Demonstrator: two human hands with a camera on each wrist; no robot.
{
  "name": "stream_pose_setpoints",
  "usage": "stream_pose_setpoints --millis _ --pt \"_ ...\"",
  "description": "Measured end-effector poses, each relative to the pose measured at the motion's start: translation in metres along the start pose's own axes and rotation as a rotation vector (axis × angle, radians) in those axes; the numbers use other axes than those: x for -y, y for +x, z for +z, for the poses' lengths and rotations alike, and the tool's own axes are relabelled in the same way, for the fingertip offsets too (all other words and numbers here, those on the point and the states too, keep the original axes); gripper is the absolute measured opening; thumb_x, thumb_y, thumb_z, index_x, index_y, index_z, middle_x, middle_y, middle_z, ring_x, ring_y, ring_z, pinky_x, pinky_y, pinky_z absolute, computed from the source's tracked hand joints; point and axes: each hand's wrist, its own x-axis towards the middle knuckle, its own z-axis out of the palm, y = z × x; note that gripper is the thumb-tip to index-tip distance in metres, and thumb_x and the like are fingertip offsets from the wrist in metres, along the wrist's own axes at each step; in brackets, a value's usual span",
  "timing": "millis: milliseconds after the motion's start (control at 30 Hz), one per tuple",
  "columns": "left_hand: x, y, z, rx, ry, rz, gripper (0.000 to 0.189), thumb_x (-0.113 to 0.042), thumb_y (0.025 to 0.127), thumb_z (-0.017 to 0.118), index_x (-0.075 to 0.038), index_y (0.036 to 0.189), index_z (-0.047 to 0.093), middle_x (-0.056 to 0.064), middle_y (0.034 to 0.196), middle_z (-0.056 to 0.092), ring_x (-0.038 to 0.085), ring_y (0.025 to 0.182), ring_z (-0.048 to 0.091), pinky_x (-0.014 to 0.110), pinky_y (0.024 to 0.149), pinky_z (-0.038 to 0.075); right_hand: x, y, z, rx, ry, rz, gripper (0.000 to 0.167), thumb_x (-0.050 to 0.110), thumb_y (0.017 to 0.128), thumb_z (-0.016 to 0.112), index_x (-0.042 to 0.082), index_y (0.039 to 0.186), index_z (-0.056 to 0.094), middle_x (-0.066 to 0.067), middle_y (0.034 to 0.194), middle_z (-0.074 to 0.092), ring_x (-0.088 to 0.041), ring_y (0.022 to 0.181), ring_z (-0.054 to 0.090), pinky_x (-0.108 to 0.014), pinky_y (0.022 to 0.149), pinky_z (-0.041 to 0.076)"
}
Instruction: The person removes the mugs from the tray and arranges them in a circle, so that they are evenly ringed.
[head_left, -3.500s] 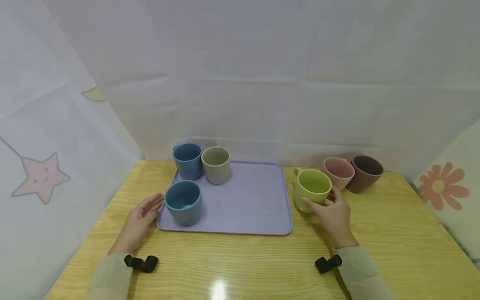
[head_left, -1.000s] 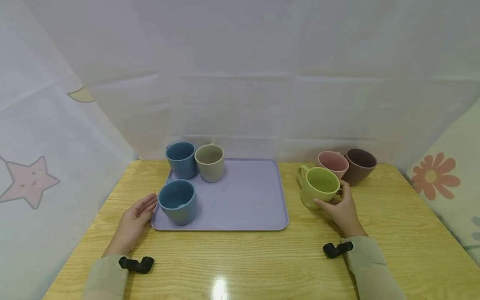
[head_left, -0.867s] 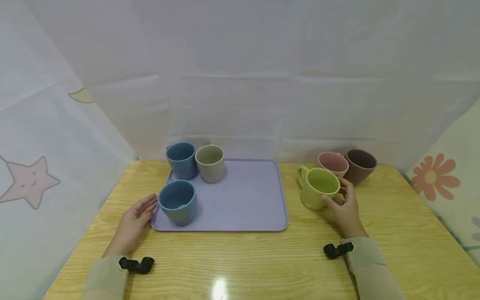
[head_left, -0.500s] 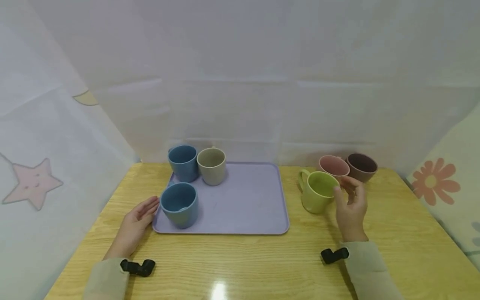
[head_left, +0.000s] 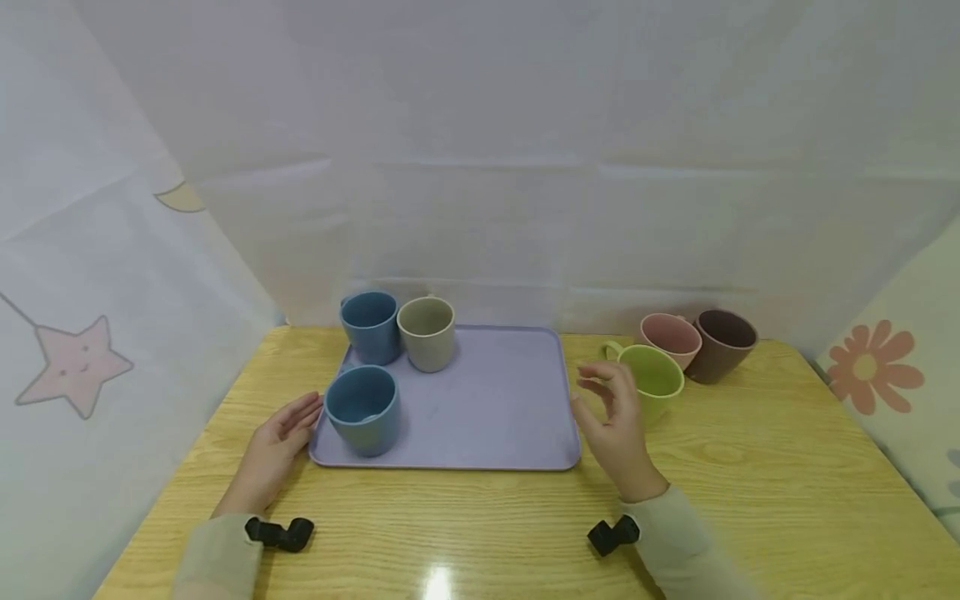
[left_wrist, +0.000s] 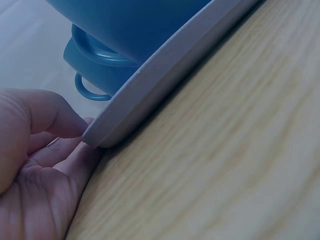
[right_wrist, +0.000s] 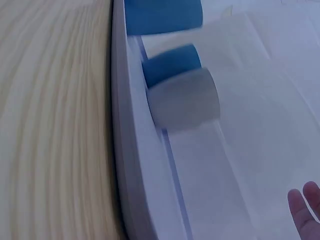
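My left hand (head_left: 273, 446) lies against the left edge of the lilac tray (head_left: 487, 417). Its fingers are loose and touch the rim, as the left wrist view shows. My right hand (head_left: 617, 429) is raised by the tray's right edge, fingers bent and apart, with nothing between them. Behind it a green mug (head_left: 658, 387) stands on the table, partly hidden. On the tray stand a near blue mug (head_left: 367, 425), a far blue mug (head_left: 372, 340) and a beige mug (head_left: 429, 346) beside it.
A pink mug (head_left: 678, 342) and a brown mug (head_left: 716, 358) stand close together behind the green mug. The wooden table (head_left: 450, 533) meets a white cloth (head_left: 480, 208) at its back edge.
My right hand has turned the green mug so its handle points back left, let go, and moved left towards the tray. My left hand has kept its place at the tray's edge.
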Motion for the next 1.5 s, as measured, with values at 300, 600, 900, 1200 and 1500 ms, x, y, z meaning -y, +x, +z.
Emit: stream_pose_setpoints --millis 300,600,900,1200,1500 --pt "0.002 0.0 0.004 0.008 -0.007 -0.012 0.054 -0.007 0.109 0.042 0.0 0.159 0.025 0.022 0.16 0.033 0.016 0.144 0.039 0.006 0.1 0.039 0.014 0.004 0.063 0.183 0.172 0.243 0.039 -0.009 0.09 0.068 -0.008 0.126 0.054 -0.019 0.127 0.05 -0.037 0.117 0.052 -0.046 0.1 0.054" --pt "0.0 0.001 0.006 0.003 -0.023 -0.007 0.053 -0.005 0.108 0.041 0.001 0.159 0.026 0.022 0.16 0.033 0.009 0.142 0.041 0.007 0.101 0.039 0.013 0.007 0.119 0.305 0.346 0.446 0.049 0.0 0.091 0.072 -0.001 0.136 0.053 -0.015 0.138 0.051 -0.04 0.127 0.05 -0.048 0.108 0.048" --pt "-0.001 0.001 0.002 0.003 -0.004 0.006 0.053 -0.006 0.108 0.042 0.002 0.159 0.025 0.024 0.16 0.033 0.01 0.142 0.041 0.006 0.1 0.039 0.007 0.008 0.164 0.394 0.348 0.555 0.064 0.008 0.086 0.08 0.01 0.142 0.051 -0.006 0.145 0.051 -0.038 0.136 0.046 -0.043 0.11 0.046" --pt "-0.002 0.0 0.001 0.0 -0.003 -0.01 0.054 -0.005 0.108 0.041 0.001 0.159 0.025 0.022 0.16 0.033 0.022 0.146 0.037 0.006 0.1 0.039 0.014 0.007 0.194 0.46 0.291 0.607 0.08 0.013 0.081 0.087 0.015 0.149 0.045 -0.002 0.147 0.05 -0.028 0.137 0.047 -0.047 0.114 0.042" --pt "-0.003 0.0 0.002 -0.004 -0.001 -0.013 0.054 -0.006 0.109 0.041 0.001 0.159 0.024 0.022 0.16 0.032 0.011 0.143 0.04 0.006 0.1 0.039 0.015 0.008 0.212 0.478 0.221 0.589 0.092 0.019 0.074 0.093 0.021 0.151 0.041 0.005 0.143 0.052 -0.016 0.131 0.05 -0.036 0.112 0.042"
